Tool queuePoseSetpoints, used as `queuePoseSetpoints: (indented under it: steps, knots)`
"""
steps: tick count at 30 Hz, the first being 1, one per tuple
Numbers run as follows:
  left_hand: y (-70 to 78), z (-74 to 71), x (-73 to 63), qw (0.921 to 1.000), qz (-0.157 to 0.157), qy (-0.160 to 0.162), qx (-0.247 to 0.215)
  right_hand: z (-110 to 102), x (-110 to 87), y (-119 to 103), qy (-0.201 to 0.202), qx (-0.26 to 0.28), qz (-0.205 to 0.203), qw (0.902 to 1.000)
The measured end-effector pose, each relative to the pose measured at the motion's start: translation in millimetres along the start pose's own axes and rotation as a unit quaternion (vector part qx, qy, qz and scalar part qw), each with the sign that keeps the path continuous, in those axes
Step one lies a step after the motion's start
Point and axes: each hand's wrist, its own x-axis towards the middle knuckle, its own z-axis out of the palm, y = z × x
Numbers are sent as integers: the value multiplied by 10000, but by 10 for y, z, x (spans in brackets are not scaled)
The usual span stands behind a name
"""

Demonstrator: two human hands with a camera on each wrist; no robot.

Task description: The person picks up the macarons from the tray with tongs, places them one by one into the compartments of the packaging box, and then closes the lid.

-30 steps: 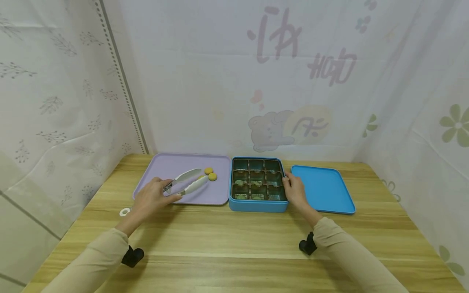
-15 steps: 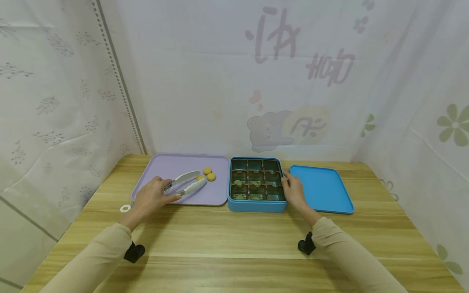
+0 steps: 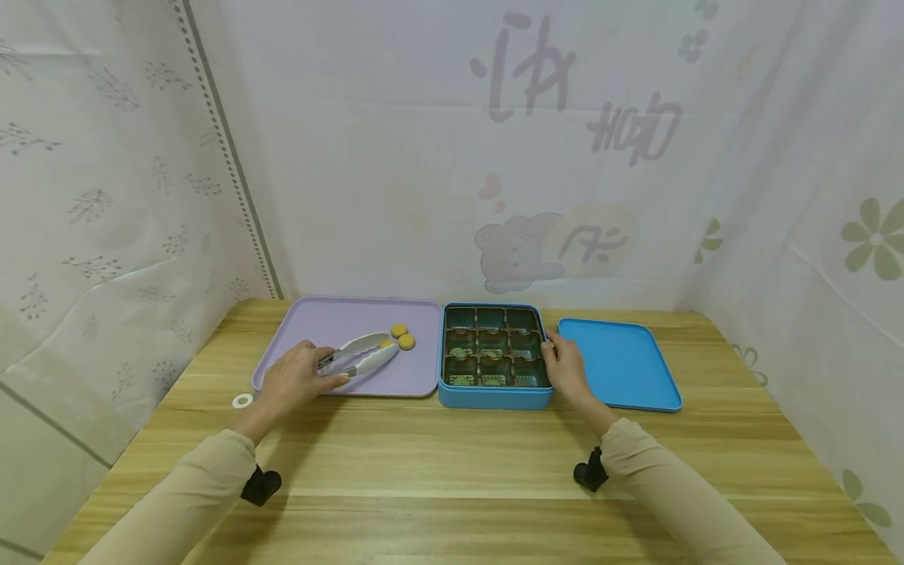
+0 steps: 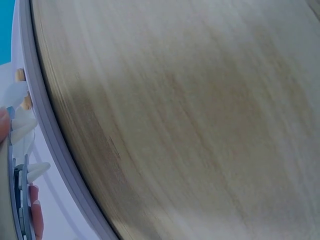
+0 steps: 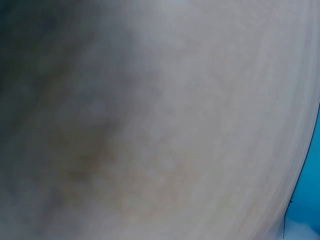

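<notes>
My left hand [image 3: 293, 380] grips a pair of tongs [image 3: 367, 359] with white tips over the lilac tray [image 3: 332, 318]. The tips are spread, with one small round yellow biscuit [image 3: 385, 344] partly hidden between them. Two more yellow biscuits [image 3: 406, 341] lie just beyond. In the left wrist view, the tongs [image 4: 22, 130] and fingertips [image 4: 36, 215] show at the left edge. My right hand [image 3: 567, 367] holds the right wall of a blue box [image 3: 494, 399]. Inside is a brown divided insert [image 3: 492, 329]; several front and middle compartments hold green round pieces [image 3: 461, 353].
A flat blue lid [image 3: 625, 365] lies right of the box. The tray adjoins the box on its left. A white ring [image 3: 242, 401] shows beside my left wrist. Patterned cloth [image 3: 381, 157] hangs behind the wooden table [image 3: 424, 479]. The right wrist view is mostly blurred.
The tongs have shifted slightly so that the nearest biscuit now sits between their tips. The right hand stays on the box; the head view has moved a little.
</notes>
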Motion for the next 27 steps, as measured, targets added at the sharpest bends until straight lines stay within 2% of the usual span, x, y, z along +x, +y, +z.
queuePoseSetpoints:
  steps: [17, 27]
  knots:
    - [5, 1, -17, 9999, -3, 87, -60, -4, 0, -7, -67, -7, 99, 9999]
    - [66, -32, 73, 9996, 48, 229, -179, -6, 4, -2, -49, 13, 105, 9999]
